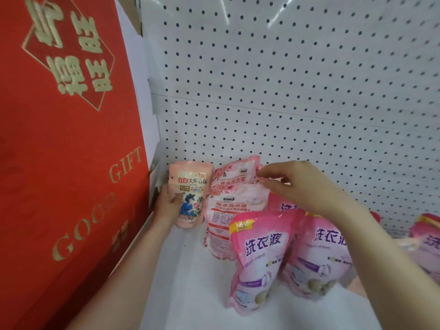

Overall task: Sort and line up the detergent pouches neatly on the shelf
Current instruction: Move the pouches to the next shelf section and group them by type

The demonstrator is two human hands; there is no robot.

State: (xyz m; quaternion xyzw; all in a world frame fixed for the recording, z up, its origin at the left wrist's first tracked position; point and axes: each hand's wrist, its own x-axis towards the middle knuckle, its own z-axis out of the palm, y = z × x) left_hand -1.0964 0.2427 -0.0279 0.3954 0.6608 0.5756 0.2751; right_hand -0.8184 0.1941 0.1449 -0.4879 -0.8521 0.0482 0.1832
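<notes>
White pegboard (285, 91) with dark holes forms the back wall, and a white shelf (190, 282) runs beneath it. A tall red gift box (59, 163) lettered GOOD GIFT in gold closes off the left side. From my remote seat I read the view as follows.

At the back left corner, just beside the box, the left hand (166, 206) grips a peach pouch (190, 194) that stands upright on the shelf. The thumb lies across its front and the fingers wrap behind its left edge.

Just right of it stand two floral packs, one behind the other: the rear floral pouch (233, 172) near the pegboard and the front floral pouch (228, 210) directly before it.

The right hand (304, 184) reaches in from the right above the pink packs, fingers loosely spread. Its forefinger and thumb tips are at the crinkled top right corner of the rear floral pouch; I cannot tell whether they pinch that corner or only touch it.

Nearest the camera, a pink pouch marked NEW (259, 258) stands upright and overlaps the front floral pouch. A second pink pouch (319, 256) stands touching its right side, partly under the right forearm. Behind these, a partly hidden pouch (283, 203) shows beneath the right hand.

More pink pouches (426, 236) sit at the far right edge, well apart, cropped and blurred.
</notes>
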